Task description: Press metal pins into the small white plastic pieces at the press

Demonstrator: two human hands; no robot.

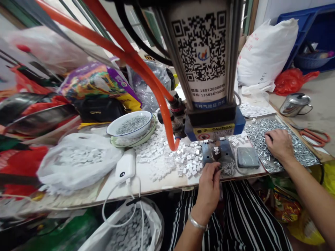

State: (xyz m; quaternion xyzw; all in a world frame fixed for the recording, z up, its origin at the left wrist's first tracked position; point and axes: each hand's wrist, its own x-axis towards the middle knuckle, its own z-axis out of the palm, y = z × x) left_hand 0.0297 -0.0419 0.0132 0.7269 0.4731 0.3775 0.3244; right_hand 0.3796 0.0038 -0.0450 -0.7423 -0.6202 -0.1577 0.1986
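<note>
Pneumatic press [209,59] stands upright at the back of the counter [162,184], QR sticker facing the camera and an orange-red air hose [163,111] looping down its left side. Left hand [206,191] comes up from the bottom, silver bangle [197,222] on the wrist, reaching toward the small steel die plate [217,155] at the base of the press. Its fingertips [216,168] are bunched together right by the plate's near edge, but I can't tell if that grip is closed on a piece, since it's too small to make out. Small heap of pins [229,169] sits just beside those fingers.

Right arm reaches in from the right, and the right hand [278,144] rests palm down on loose steel pins [269,139] heaped in a shallow metal tray [273,116]. Those pins lie every which way, long axes crossing, with no single direction. Fingers look loosely curled, and I can't tell if that grip has hold of any.

White square blocks [188,157] are scattered across the counter left of the die plate. Gray pad [248,157] sits between the plate and the tray.
</note>
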